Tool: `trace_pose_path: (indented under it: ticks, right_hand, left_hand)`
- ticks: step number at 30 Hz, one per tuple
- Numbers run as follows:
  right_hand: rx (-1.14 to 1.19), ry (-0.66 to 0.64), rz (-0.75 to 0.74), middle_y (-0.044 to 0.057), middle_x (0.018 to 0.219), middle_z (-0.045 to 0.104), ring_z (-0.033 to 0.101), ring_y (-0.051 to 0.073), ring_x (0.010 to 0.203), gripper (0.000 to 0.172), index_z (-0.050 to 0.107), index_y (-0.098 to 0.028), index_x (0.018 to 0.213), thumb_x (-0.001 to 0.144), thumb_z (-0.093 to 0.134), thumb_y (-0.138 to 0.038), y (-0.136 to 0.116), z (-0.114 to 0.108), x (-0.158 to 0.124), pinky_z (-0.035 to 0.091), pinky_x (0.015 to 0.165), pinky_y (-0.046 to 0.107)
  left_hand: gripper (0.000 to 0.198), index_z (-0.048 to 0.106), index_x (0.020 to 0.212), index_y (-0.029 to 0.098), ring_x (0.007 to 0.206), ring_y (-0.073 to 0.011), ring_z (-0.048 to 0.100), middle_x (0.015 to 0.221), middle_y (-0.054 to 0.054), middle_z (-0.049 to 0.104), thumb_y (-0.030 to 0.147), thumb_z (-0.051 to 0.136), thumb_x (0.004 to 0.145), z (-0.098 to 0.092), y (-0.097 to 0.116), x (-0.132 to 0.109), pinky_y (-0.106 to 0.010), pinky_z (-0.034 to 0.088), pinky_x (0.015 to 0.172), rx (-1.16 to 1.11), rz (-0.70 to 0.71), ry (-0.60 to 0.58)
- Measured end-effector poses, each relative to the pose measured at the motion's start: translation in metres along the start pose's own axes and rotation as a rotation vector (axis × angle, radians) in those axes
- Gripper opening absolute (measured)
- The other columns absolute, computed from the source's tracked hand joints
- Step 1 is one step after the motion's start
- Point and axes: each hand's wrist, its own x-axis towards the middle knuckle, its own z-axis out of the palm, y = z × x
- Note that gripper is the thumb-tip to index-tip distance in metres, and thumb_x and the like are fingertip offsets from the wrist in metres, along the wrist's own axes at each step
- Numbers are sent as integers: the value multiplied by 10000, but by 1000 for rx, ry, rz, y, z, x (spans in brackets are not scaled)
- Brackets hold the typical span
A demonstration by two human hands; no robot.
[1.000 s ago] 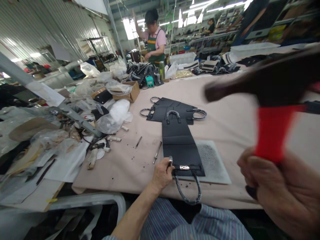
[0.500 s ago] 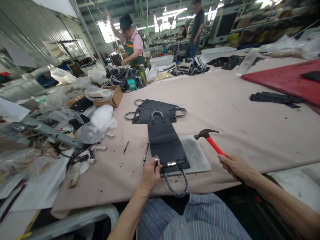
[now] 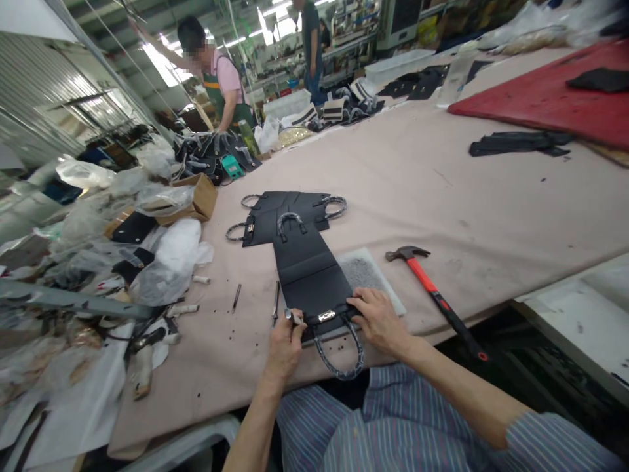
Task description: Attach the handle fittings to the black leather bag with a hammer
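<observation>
A black bag panel lies flat in front of me, with a metal clasp and a wrapped, looped handle at its near end. My left hand is closed around a short metal punch at the panel's near left corner. At the right edge, beside the handle's base, the fingers of my right hand grip the panel. Part of a grey-white pad shows under the panel. To the right, a claw hammer with a red and black handle lies on the table, apart from both hands.
More black bag panels with handles lie beyond. Two thin metal tools rest on the left. Plastic bags and a cardboard box crowd the left side. A red board lies far right. A co-worker stands behind the table.
My right hand has let go of the hammer, which now lies on the table, and has moved left onto the panel's edge. My left hand still holds the punch. The view has shifted.
</observation>
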Motion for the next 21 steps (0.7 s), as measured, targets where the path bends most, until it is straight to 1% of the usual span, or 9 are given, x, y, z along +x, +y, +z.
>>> trace_pose_path:
  ticks: [3,5,7,9,11,16,17,20,21]
  right_hand:
    - [46,35,38,124,1280,586,519,301,1182,350,675,-190,1214,880,609,-111,6,12,-4,423,1027,496]
    - [73,31,42,110,1276,588,516,296,1177,358,684,-205,1210,872,616,-109,11,14,-6,411,1037,495]
    - [86,23,47,100,1268,590,516,292,1167,361,693,-217,1203,864,627,-112,14,13,-6,406,1035,491]
    - [86,24,59,93,1265,592,516,290,1160,366,702,-226,1193,852,640,-109,13,13,-5,405,1027,485]
    - [82,28,74,88,1265,595,514,287,1154,374,708,-230,1188,842,648,-101,11,13,-4,404,1020,478]
    - [88,3,96,81,1216,614,524,275,1113,362,723,-234,1164,832,662,-102,6,11,-1,403,1000,462]
    - [88,0,97,81,1213,614,525,274,1109,364,724,-236,1164,831,664,-102,6,10,-1,400,998,460]
    - [84,8,97,81,1218,611,522,275,1113,368,721,-241,1170,834,659,-104,5,10,-1,388,1004,453]
    - [80,14,98,81,1219,611,521,276,1114,366,721,-241,1168,835,656,-104,5,11,-1,382,1009,452]
  left_hand:
    - [205,730,1025,184,981,-243,734,1022,-86,777,310,606,919,0,-7,-1,-372,580,903,-110,-177,63]
    - [233,737,1029,174,969,-247,744,1017,-98,784,343,615,926,-2,-9,-3,-370,589,890,-153,-234,124]
    - [194,742,979,183,996,-249,743,1027,-101,785,325,625,922,-5,-8,-3,-380,588,919,-119,-148,100]
    - [139,744,886,204,1046,-252,736,1037,-95,785,296,642,906,-10,-6,-2,-390,578,968,-64,12,-28]
    - [125,746,863,213,1064,-254,734,1046,-96,786,292,656,896,-13,-4,-1,-394,574,988,-54,73,-90]
    - [279,737,1033,156,899,-252,767,965,-122,794,394,641,922,-11,-5,3,-384,613,848,-248,-316,158]
    - [284,742,1014,153,892,-253,765,954,-122,794,404,662,907,-12,-3,3,-382,611,849,-257,-321,156]
    - [220,769,918,177,998,-258,742,1015,-118,787,384,740,850,-17,4,5,-377,581,938,-194,-159,25]
    - [210,772,916,183,1025,-256,734,1036,-117,784,381,743,852,-19,7,6,-372,575,953,-196,-127,17]
